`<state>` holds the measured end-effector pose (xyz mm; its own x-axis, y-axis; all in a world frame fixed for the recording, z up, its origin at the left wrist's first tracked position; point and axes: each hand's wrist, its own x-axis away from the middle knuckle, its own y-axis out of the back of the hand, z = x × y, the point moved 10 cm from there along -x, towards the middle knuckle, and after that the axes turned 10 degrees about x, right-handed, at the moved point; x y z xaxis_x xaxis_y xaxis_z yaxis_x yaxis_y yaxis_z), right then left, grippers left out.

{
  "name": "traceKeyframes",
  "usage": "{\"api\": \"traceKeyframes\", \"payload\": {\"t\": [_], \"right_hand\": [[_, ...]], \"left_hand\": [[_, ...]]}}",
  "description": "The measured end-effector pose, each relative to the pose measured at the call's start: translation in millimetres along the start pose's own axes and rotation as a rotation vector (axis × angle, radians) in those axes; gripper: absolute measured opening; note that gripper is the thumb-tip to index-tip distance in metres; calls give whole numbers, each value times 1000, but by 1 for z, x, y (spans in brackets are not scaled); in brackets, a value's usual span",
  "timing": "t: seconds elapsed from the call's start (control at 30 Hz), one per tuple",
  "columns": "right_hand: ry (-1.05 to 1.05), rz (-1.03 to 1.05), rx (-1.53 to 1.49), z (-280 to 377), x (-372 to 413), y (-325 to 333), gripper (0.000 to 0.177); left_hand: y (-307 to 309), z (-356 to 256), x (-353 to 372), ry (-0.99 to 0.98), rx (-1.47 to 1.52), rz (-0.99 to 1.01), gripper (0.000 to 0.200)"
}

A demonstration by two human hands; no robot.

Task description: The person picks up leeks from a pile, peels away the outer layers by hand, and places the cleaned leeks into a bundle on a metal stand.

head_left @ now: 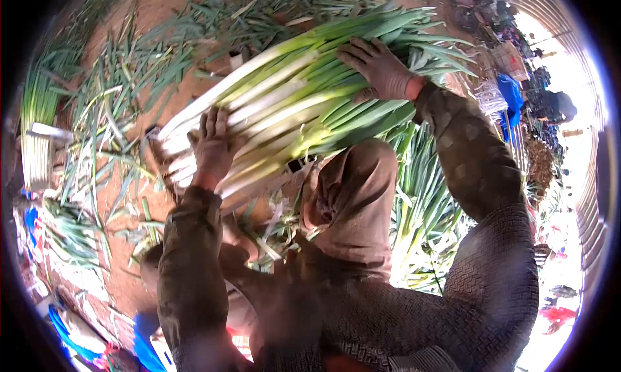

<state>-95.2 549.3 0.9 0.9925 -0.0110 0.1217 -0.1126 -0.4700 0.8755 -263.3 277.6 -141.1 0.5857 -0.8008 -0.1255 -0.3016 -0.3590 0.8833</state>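
Note:
A wide pile of large green onions (278,94) lies in front of me, white root ends to the left and green leaves to the upper right. My left hand (213,145) rests palm down on the white stalks near the root end, fingers stretched out. Over the leafy part, my right hand (378,71) presses down with spread fingers and thumb; a ribbed cuff like a glove's shows at its wrist. Both palms are hidden against the onions. Beneath the pile, part of a dark support (295,165) shows close to my raised knee.
Loose green leaves (139,74) litter the brown dirt floor (132,268). At the far left stands a bundle of green onions (39,152) with a pale band (50,131). More onion greens (417,197) lie right of my knee (365,171). Blue material (510,97) and clutter sit at the right.

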Motion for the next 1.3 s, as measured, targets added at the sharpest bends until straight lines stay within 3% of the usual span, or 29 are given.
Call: {"api": "traceKeyframes", "payload": {"t": [0.2, 0.27, 0.37, 0.5, 0.63, 0.87, 0.97, 1.0, 1.1, 1.17, 1.23, 1.27, 1.3], "right_hand": [[-100, -33, -121, -21, -6, -32, 112], [-66, -5, -116, -26, -1, -23, 113], [-195, 182, -31, -62, 14, -20, 113], [-250, 157, -125, -100, 29, -38, 109], [-239, 145, -220, -121, 34, -59, 106], [-224, 154, -284, -120, 35, -96, 115], [-204, 136, -347, -131, 53, -79, 111], [-226, 32, -337, -136, 71, -80, 102], [-501, 118, -181, -152, 138, -96, 92], [-651, 27, -69, -160, 194, -74, 83], [-841, -35, -377, -164, 278, -97, 79], [-861, 69, -192, -151, 317, -102, 72], [-940, 306, -148, -133, 365, -137, 67]], "left_hand": [[-10, 6, -4, -47, -32, 20, 80], [-2, 0, -3, -18, 13, 48, 79], [-2, -2, -2, 8, 61, 100, 78], [-15, 10, -3, -2, 16, 102, 77], [-5, -4, -2, -33, 56, 100, 78], [-10, 5, -8, 38, -6, 143, 78], [-13, 10, -9, 55, -47, 131, 78], [-16, 15, -11, 62, -27, 121, 79], [-12, 13, -7, -23, 27, 104, 76], [-11, 8, -6, -53, 12, 131, 71], [-12, 9, -7, -63, -7, 126, 73], [-24, 29, -13, -58, -59, 99, 74], [-22, 26, -15, -87, -95, 66, 69]]}}
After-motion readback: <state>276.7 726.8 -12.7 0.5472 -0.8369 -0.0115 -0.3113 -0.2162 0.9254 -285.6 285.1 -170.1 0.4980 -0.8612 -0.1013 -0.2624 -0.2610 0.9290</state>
